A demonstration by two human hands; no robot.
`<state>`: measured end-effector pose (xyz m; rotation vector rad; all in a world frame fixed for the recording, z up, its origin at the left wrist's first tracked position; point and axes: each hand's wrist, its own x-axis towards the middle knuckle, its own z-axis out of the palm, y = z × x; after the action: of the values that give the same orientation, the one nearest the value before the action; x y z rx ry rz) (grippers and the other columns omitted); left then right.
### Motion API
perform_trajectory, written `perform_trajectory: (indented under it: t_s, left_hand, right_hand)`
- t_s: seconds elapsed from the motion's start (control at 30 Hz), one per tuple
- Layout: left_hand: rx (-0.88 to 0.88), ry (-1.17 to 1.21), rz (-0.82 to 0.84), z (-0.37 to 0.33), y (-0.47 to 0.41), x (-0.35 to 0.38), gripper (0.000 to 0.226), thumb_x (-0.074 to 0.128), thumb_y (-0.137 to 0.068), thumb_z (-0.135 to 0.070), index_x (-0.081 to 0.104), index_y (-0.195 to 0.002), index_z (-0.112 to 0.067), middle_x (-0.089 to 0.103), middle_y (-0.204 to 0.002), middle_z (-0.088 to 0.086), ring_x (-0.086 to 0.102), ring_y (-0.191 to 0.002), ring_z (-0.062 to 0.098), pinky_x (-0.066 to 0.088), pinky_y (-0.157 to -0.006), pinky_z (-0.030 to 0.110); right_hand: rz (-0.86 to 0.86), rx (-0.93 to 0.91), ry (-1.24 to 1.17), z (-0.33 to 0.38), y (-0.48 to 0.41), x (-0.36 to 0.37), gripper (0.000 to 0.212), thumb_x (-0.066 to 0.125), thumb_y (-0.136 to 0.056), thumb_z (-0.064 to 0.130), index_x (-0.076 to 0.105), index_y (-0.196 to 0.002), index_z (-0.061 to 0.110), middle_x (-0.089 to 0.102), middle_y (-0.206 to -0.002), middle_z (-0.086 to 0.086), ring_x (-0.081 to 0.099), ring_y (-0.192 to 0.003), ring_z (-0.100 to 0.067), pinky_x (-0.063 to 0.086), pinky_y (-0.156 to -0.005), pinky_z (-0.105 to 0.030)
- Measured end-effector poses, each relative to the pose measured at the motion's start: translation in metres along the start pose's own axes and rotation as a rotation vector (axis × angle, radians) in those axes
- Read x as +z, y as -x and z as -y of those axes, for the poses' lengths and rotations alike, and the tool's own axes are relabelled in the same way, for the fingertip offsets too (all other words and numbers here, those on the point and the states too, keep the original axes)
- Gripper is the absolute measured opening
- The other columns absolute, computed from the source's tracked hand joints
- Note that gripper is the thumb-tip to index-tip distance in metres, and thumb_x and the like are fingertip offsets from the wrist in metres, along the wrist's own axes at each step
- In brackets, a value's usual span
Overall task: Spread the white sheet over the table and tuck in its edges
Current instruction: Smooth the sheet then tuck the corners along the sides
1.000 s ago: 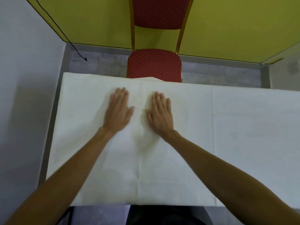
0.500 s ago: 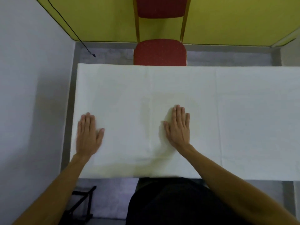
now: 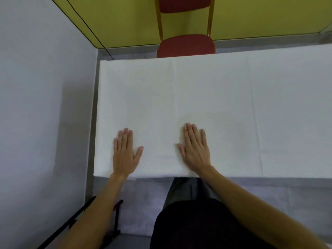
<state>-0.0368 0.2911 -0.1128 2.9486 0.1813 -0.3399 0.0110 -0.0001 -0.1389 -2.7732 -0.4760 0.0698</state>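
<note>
The white sheet [image 3: 206, 90] lies flat over the whole table top, with faint fold creases running across it. My left hand [image 3: 124, 154] rests palm down on the sheet near the front left corner, fingers together and thumb out. My right hand [image 3: 195, 150] lies palm down near the front edge at the middle. Neither hand holds anything. The table itself is hidden under the sheet.
A red chair [image 3: 186, 45] with a gold frame stands behind the table's far edge. A pale wall [image 3: 41, 105] runs close along the left side, a yellow wall [image 3: 116, 20] is at the back. A black stand [image 3: 115, 218] sits on the floor at lower left.
Both hands have slid back from the sheet's middle toward the front edge, the left one also going left. The bump at the far edge has flattened.
</note>
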Motion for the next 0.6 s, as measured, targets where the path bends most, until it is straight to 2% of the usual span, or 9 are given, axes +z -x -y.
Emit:
perform_trajectory:
  t_s: [0.1,0.17,0.23,0.3,0.37,0.43,0.5,0.6]
  left_hand:
    - [-0.01,-0.002,0.012,0.055,0.009,-0.014,0.082,0.025,-0.099,-0.059,0.016,-0.155,0.0,0.014,-0.164,0.017,0.009,-0.153,0.031,0.019,-0.121,0.052]
    - [-0.026,0.029,0.026,0.06,0.013,-0.017,0.085,0.025,-0.099,-0.061,0.018,-0.154,0.002,0.015,-0.164,0.018,0.01,-0.153,0.032,0.018,-0.121,0.052]
    - [-0.058,0.094,0.005,0.036,0.015,-0.013,0.084,0.03,-0.097,-0.06,0.019,-0.154,0.001,0.013,-0.164,0.018,0.006,-0.153,0.032,0.011,-0.124,0.05]
    - [0.045,0.138,-0.009,-0.005,0.022,-0.004,0.079,0.034,-0.099,-0.055,0.021,-0.155,0.0,0.013,-0.164,0.016,0.005,-0.154,0.029,0.006,-0.125,0.046]
    - [0.18,0.147,0.001,-0.052,0.033,0.011,0.069,0.032,-0.103,-0.047,0.025,-0.153,0.0,0.017,-0.164,0.015,0.007,-0.154,0.027,0.01,-0.124,0.048]
    - [0.198,0.159,0.006,-0.08,0.041,0.021,0.062,0.023,-0.106,-0.042,0.025,-0.154,-0.003,0.014,-0.165,0.013,0.002,-0.154,0.024,0.011,-0.124,0.049]
    - [0.194,0.119,0.017,-0.077,0.043,0.023,0.061,0.023,-0.106,-0.041,0.02,-0.157,-0.008,0.009,-0.166,0.009,-0.002,-0.154,0.021,0.008,-0.125,0.046]
    - [0.29,-0.052,0.027,-0.036,0.043,0.018,0.066,0.032,-0.103,-0.047,0.016,-0.158,-0.013,0.007,-0.167,0.006,0.0,-0.154,0.023,0.009,-0.124,0.046]
  right_hand:
    - [0.02,0.038,0.027,0.002,0.0,0.0,0.067,0.034,-0.106,0.046,0.033,-0.155,0.001,0.029,-0.164,-0.016,0.025,-0.153,-0.033,0.019,-0.124,-0.057]
    - [0.057,0.101,0.02,0.012,0.003,-0.001,0.07,0.031,-0.105,0.046,0.026,-0.157,0.0,0.023,-0.165,-0.018,0.02,-0.154,-0.035,0.01,-0.125,-0.057]
    - [0.074,0.12,-0.001,0.029,0.012,0.003,0.069,0.03,-0.105,0.044,0.024,-0.157,-0.002,0.02,-0.165,-0.021,0.017,-0.154,-0.038,0.006,-0.125,-0.057]
    - [0.087,0.051,-0.02,0.052,0.023,0.009,0.065,0.03,-0.106,0.039,0.026,-0.157,-0.002,0.021,-0.165,-0.021,0.018,-0.154,-0.039,0.008,-0.125,-0.058]
    - [0.085,-0.001,0.002,0.069,0.034,0.02,0.063,0.029,-0.107,0.038,0.029,-0.156,-0.002,0.021,-0.165,-0.022,0.021,-0.153,-0.04,0.012,-0.124,-0.06]
    - [0.085,0.008,0.042,0.072,0.038,0.023,0.066,0.025,-0.107,0.042,0.023,-0.158,0.0,0.016,-0.167,-0.021,0.016,-0.155,-0.039,0.011,-0.124,-0.06]
    - [0.104,-0.017,0.074,0.068,0.039,0.022,0.068,0.021,-0.107,0.045,0.017,-0.16,0.003,0.01,-0.169,-0.018,0.01,-0.156,-0.035,0.008,-0.125,-0.058]
    - [0.094,-0.003,0.107,0.066,0.038,0.021,0.068,0.026,-0.107,0.046,0.017,-0.161,0.005,0.01,-0.169,-0.014,0.01,-0.157,-0.033,0.007,-0.126,-0.056]
